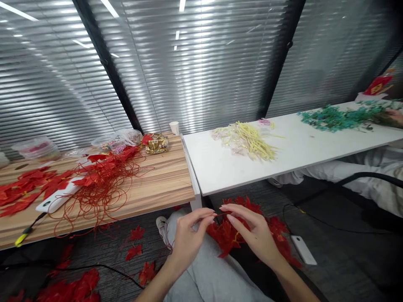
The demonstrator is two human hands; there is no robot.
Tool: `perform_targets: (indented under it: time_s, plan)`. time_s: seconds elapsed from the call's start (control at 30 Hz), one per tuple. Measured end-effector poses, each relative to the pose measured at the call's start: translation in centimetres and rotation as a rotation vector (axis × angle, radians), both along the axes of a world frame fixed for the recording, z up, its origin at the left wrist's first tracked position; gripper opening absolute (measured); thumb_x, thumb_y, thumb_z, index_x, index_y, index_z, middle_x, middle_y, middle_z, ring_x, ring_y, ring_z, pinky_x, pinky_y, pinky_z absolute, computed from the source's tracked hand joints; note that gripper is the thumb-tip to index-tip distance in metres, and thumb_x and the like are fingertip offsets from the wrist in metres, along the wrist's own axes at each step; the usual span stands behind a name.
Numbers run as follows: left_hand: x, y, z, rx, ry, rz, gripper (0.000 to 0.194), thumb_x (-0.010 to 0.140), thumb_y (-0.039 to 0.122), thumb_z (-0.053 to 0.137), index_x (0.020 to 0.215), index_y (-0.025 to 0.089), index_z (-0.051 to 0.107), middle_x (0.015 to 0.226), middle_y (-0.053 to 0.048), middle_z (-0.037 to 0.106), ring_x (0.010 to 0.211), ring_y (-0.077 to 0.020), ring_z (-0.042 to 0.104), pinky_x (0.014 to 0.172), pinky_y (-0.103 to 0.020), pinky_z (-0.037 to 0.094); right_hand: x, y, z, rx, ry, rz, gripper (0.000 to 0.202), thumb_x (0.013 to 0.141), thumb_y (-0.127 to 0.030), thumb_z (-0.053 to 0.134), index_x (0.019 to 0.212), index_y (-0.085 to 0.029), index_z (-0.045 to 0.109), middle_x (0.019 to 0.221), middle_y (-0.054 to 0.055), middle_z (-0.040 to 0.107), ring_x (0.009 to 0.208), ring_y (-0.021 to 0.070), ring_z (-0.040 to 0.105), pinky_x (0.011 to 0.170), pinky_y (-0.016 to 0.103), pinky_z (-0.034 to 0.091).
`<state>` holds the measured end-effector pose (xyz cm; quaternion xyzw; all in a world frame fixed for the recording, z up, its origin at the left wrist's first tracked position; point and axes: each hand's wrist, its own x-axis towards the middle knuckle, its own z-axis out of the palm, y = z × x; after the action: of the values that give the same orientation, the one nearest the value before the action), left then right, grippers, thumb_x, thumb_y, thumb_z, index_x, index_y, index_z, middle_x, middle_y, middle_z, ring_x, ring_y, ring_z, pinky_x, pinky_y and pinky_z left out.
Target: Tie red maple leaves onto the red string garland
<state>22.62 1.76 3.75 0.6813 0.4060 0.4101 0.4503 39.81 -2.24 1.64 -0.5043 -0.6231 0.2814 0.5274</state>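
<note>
Left hand (189,237) and right hand (252,233) meet over the lap, thumb and forefinger of each pinched on a short length of red string (220,214) stretched between them; remaining fingers loosely curled. Just below the hands, a bunch of red fabric maple leaves (228,237) rests on the grey-trousered thigh. Judged step: threading or knotting string to a leaf. The next move would seem to call for a fine fingertip grip and steady tension. More loose leaves (135,251) lie on the floor. To the left, a wooden table (163,184) carries a tangle of red cord (100,188); to the right, a white table (226,167) with yellow strips (252,142).
</note>
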Motion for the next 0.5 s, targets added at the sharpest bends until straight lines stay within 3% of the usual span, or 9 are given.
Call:
perform_targets:
  time_s: [0.3, 0.5]
  plan:
    - [1.0, -0.9, -0.2, -0.25, -0.295, 0.036, 0.013, 0.07, 0.021, 0.066, 0.081, 0.014, 0.065, 0.079, -0.005, 0.068, 0.075, -0.0139, 0.064, 0.069, -0.02, 0.053, -2.1, 0.7, -0.6, -0.056, 0.096, 0.106, 0.022, 0.083, -0.027, 0.052, 0.098, -0.019, 0.065, 0.097, 0.008, 0.066, 0.086, 0.0194, 0.062, 0.077, 0.03, 0.051]
    - [0.7, -1.0, -0.1, -0.396, -0.456, 0.011, 0.02, 0.067, 0.018, 0.069, 0.084, 0.013, 0.06, 0.076, -0.004, 0.066, 0.061, -0.0106, 0.062, 0.058, -0.02, 0.052, -2.6, 1.0, 0.1, -0.063, 0.128, 0.206, 0.016, 0.084, -0.024, 0.051, 0.082, -0.016, 0.066, 0.074, 0.005, 0.064, 0.068, 0.014, 0.058, 0.063, 0.023, 0.046]
